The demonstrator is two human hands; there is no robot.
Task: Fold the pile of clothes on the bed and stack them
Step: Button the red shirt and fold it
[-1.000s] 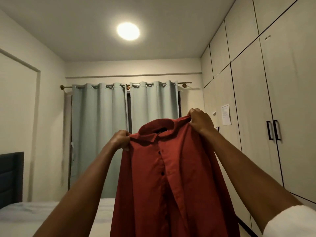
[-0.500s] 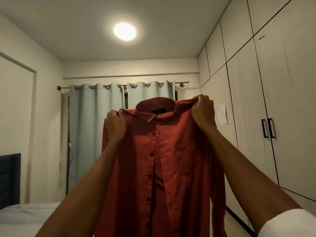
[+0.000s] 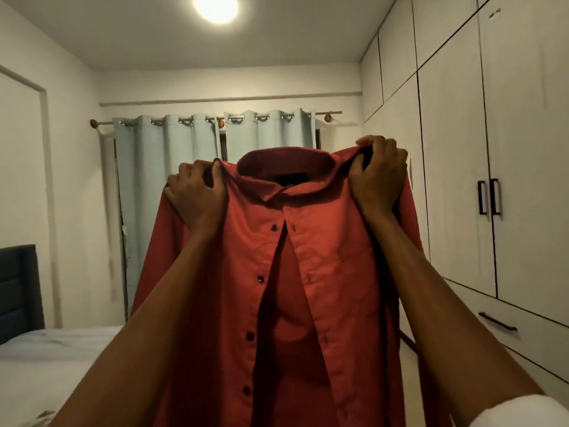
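A: Up in front of the curtain (image 3: 172, 192), what has changed?

B: Start with the biggest thing, the red shirt (image 3: 308, 272). A second ago it hung bunched and narrow from the two hands. Now it is spread wide, shoulders pulled apart, front facing the person, its placket falling open below the top button.

A: And it sits where?

B: Held in the air, well above the bed (image 3: 55, 349), which shows only at lower left. The shirt's hem runs out of frame at the bottom, so I cannot tell whether it touches the mattress.

A: The hands?

B: The left hand (image 3: 197, 192) has moved outward and now grips a fold of cloth at the left shoulder. The right hand (image 3: 377, 177) pinches the right shoulder seam just beside the collar (image 3: 283, 161), fingers curled round the fabric. Both are clamped on the shirt.

A: What does that mean for the folding?

B: I judge the shake-out is done and the garment is squared up. Laying it flat on the bed looks like the step to come; no fold is made yet, and no stack is in view.
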